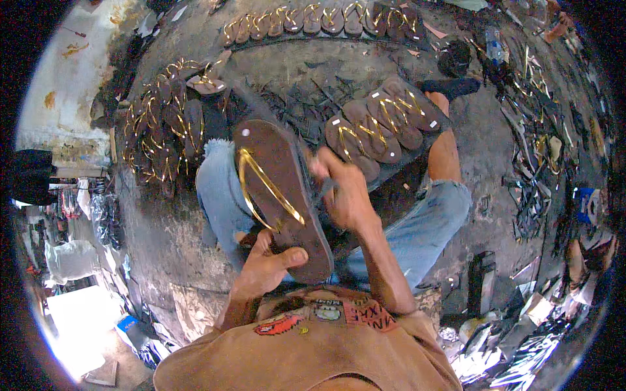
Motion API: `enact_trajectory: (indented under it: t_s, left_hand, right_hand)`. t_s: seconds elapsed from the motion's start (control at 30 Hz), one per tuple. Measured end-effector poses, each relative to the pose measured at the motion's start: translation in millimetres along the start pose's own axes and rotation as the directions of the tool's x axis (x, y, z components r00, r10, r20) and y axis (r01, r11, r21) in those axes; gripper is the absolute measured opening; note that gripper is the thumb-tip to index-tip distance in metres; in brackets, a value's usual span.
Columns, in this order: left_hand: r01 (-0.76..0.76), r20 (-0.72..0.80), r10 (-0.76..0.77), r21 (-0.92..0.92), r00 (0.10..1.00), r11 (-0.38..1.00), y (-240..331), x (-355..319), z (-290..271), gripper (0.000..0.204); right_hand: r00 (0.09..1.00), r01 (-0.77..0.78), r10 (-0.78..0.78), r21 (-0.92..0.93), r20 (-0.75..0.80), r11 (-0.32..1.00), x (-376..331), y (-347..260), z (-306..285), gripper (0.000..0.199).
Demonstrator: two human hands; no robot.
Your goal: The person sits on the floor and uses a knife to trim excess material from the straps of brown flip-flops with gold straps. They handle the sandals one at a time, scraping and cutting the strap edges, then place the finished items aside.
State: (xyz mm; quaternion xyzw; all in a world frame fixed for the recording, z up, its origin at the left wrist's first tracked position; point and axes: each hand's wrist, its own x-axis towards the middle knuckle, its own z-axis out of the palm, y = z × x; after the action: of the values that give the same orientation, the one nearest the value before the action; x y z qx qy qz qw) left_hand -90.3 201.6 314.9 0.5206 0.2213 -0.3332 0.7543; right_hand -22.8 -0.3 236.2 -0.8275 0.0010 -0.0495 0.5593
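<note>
both hands [264,267] [345,192] hold a brown sandal [277,189], right grip's tool unclear.

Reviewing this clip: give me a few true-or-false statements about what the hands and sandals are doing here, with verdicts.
1. The left hand grips the heel end of a brown sandal. True.
2. That sandal has silver straps. False: its straps are gold.
3. The right hand is at the sandal's right edge. True.
4. The sandal lies flat on the floor. False: it is held over the person's lap.
5. A row of finished sandals lies beyond the right hand. True.
</note>
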Motion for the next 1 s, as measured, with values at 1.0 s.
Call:
enact_trajectory:
  t_s: [1.0]
  left_hand:
    - [-0.053,0.037,0.057,-0.087,0.998,0.995,68,9,-13,0.033]
  right_hand:
    - [0.783,-0.521,0.503,-0.057,0.365,0.852,-258,-54,-61,0.055]
